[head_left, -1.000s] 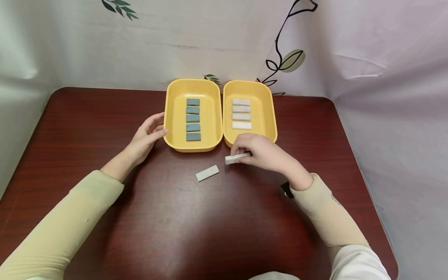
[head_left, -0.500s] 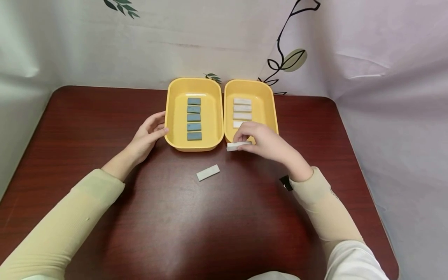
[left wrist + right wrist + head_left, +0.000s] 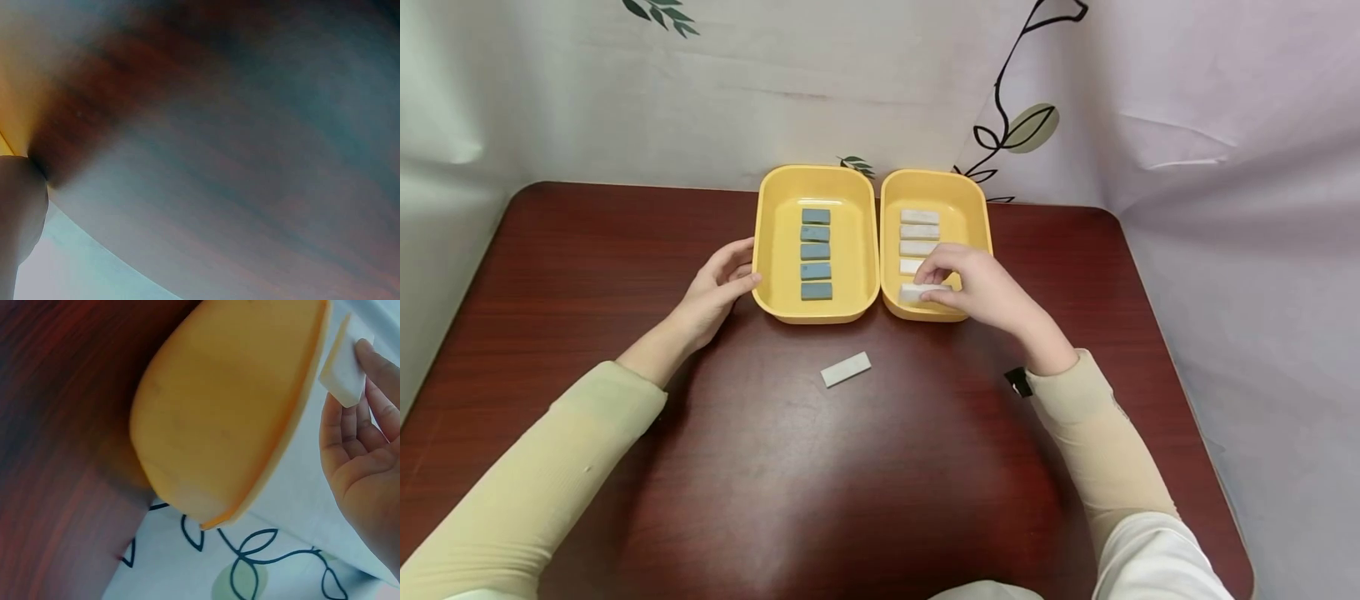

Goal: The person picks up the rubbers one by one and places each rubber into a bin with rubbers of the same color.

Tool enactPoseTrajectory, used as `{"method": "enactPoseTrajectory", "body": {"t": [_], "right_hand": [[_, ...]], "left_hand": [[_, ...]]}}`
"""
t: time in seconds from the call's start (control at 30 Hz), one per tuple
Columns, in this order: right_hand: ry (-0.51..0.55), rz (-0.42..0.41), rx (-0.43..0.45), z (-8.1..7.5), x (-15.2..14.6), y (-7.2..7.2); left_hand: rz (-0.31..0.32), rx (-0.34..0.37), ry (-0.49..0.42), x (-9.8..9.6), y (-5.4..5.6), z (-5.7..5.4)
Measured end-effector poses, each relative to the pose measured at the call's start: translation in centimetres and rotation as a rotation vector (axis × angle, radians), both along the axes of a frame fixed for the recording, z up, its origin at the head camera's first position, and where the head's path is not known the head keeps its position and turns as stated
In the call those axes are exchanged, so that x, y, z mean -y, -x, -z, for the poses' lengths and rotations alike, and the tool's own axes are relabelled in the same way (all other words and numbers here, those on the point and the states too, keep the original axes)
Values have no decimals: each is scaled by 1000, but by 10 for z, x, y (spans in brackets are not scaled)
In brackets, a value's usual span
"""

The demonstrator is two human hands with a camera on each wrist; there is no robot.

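Observation:
My right hand (image 3: 976,283) pinches a small white rectangular block (image 3: 911,293) between thumb and fingers, over the near end of the right yellow tray (image 3: 964,227). In the right wrist view the block (image 3: 347,365) is held above the tray's rim, tilted in that view. Inside the tray lies a column of several similar white blocks (image 3: 919,232), the nearest partly hidden by my fingers. My left hand (image 3: 709,298) rests against the outer left side of the left yellow tray (image 3: 778,250), thumb at its rim. Several blue-grey blocks (image 3: 816,251) are lined up in this tray.
A loose pale grey-white block (image 3: 846,370) lies slanted on the dark red table (image 3: 820,467) in front of the trays. The trays stand side by side near the back edge, before a white patterned curtain (image 3: 865,75). A small black object (image 3: 1018,382) shows beside the right wrist.
My right hand has carried the white block from in front of the right tray, up and forward, to over its near end. The left hand stays against the left tray.

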State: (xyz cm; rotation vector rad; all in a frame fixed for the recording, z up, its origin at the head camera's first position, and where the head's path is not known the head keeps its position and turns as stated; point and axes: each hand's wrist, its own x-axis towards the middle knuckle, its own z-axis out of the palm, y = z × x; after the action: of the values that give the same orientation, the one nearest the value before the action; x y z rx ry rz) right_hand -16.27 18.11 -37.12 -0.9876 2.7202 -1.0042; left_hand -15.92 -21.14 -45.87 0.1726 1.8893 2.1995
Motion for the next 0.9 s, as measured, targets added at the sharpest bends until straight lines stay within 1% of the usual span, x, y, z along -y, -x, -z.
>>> {"method": "enactPoseTrajectory", "body": {"t": [0.23,0.4,0.67,0.77,0.9], "right_hand": [[46,23,44,11,-4,8],[45,34,72,20,-5,15],[-10,32,75,31,-1,26],[-43,35,66,33,1,30],[-74,41,75,35,4,35]], "left_hand": [[0,1,0,1,1,1],[0,3,0,1,1,1],[-1,17,15,1,-1,-1],[-3,19,16,1,-1,-2],[-2,15,10,0,-1,-2]]}}
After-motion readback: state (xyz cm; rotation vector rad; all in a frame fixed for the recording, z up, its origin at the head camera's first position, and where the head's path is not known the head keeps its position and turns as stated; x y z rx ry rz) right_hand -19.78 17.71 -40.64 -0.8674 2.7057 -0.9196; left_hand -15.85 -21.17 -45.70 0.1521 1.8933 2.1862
